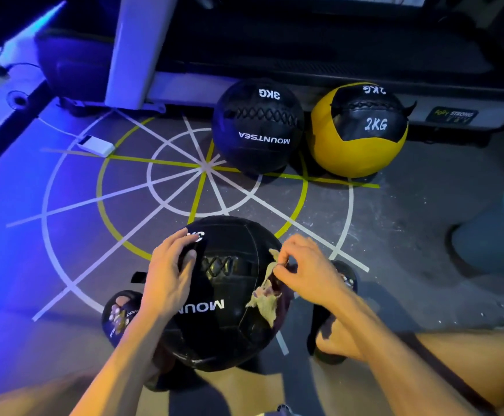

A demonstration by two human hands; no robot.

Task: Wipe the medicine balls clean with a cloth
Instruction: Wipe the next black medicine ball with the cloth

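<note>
A black medicine ball (229, 325) with white lettering sits on the floor between my feet. My left hand (168, 271) rests flat on its upper left side, fingers straight. My right hand (304, 270) pinches a small beige cloth (267, 298) at the ball's right side; the cloth hangs down against the ball. Farther off stand a second black ball (258, 127) marked 3KG and a yellow and black ball (358, 130) marked 2KG.
The floor carries white and yellow circle markings (205, 166). A white post (136, 52) and a dark equipment base (334, 64) stand behind the balls. A white power bank (96, 145) lies at the left. A teal bucket (502, 229) stands at the right edge.
</note>
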